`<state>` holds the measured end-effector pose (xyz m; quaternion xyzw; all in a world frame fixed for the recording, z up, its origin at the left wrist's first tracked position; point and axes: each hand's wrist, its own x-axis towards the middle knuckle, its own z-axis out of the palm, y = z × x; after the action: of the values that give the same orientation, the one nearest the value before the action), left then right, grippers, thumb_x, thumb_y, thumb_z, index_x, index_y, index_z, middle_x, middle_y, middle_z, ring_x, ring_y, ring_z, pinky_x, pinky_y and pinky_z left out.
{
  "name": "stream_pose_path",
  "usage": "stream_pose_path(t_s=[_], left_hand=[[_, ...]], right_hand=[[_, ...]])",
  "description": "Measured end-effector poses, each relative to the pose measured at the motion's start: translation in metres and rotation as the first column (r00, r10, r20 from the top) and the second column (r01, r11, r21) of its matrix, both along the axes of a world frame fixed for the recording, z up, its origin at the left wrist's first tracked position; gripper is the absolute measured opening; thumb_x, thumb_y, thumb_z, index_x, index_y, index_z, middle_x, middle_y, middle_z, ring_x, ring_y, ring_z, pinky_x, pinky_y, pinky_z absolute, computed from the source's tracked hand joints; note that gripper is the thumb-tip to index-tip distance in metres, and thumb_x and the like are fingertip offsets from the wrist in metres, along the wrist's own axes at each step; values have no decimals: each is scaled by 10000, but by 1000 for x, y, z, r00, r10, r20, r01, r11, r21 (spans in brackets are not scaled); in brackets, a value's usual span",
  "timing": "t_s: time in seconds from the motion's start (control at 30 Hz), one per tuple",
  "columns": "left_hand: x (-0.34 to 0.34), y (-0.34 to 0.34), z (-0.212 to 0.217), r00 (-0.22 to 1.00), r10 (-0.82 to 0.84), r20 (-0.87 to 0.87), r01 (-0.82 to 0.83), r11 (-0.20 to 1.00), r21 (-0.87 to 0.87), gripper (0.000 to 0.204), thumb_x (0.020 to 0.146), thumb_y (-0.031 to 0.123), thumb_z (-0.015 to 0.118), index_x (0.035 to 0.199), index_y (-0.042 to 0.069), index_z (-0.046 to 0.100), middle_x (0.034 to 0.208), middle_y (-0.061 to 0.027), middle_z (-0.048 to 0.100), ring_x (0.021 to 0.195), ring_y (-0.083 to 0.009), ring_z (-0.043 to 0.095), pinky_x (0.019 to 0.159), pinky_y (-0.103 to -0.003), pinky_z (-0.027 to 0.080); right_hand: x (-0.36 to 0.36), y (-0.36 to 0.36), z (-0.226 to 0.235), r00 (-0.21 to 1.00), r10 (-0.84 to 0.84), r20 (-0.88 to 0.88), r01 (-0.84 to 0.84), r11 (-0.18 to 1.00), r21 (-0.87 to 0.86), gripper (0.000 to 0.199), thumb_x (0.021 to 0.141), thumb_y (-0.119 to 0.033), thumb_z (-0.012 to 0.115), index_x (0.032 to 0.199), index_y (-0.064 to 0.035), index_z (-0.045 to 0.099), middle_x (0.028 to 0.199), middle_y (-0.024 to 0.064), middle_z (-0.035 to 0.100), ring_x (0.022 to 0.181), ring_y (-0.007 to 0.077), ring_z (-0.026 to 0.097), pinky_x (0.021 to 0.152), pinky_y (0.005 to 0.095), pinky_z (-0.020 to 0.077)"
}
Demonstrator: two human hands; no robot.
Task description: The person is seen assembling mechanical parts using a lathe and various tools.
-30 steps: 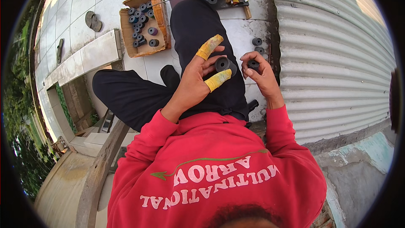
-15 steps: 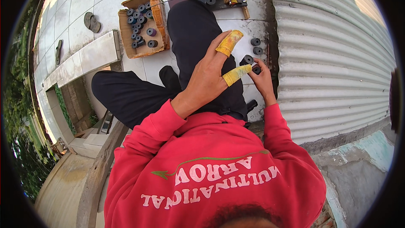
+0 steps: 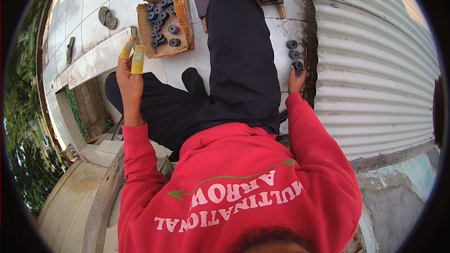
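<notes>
My left hand [image 3: 130, 77] has swung off my lap toward the cardboard box [image 3: 180, 11] of dark rollers [image 3: 161, 23] — fingers open, empty — while my right hand [image 3: 296, 78] closes on a roller [image 3: 298, 65] beside the corrugated wall [image 3: 370, 61], so I judge another pick-up is starting.

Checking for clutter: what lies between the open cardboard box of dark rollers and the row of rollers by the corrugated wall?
In the head view, only the person's outstretched black-trousered leg on the tiled floor lies between the cardboard box and the rollers.
</notes>
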<state>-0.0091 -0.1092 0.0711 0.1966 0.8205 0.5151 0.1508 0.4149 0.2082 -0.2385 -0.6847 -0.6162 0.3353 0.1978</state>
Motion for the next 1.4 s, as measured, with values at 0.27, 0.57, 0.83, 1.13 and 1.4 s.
stream_pose_path(t_s=[0.27,0.57,0.83,1.13,1.4], left_hand=[[27,16,-20,986,-32,166,23,998,56,446,1097,104,538,1531,10,499,1449,-100,617,1286,-197,637,1064,-339,538],[111,65,4,743,-425,517,210,881,423,582,1015,45,680,1552,20,457,1397,-105,627,1201,-170,665,1049,-292,514],[133,66,13,640,-358,680,-193,782,593,588,1034,83,665,1564,11,422,1417,-120,609,1201,-212,678,1037,-363,572],[126,12,-12,834,-17,551,-325,792,516,490,926,-39,758,1397,-19,622,1307,-105,695,1151,-162,686,962,-299,596],[127,6,-39,959,63,275,-169,908,382,463,887,-73,768,1338,-1,686,1283,-95,688,1113,-175,705,950,-317,613]], right_hand=[[38,-27,22,1000,-3,-17,3,999,40,768,886,-358,811,1485,-29,460,1081,155,676,927,278,672,834,402,525],[-137,-33,306,226,-65,-972,-580,793,-188,391,1111,-260,433,1379,16,503,1035,97,570,937,208,576,899,361,482],[-234,-106,303,244,346,-906,-786,618,24,347,1085,-213,612,1350,3,672,1401,141,668,1248,192,620,1109,350,458],[-250,-128,265,187,470,-863,-921,388,12,281,954,-14,756,1201,-10,620,1289,125,681,1229,188,643,1067,338,502],[-246,-130,248,307,467,-829,-897,433,-89,136,963,-41,763,1066,16,696,1176,121,742,1022,138,711,934,280,574]])
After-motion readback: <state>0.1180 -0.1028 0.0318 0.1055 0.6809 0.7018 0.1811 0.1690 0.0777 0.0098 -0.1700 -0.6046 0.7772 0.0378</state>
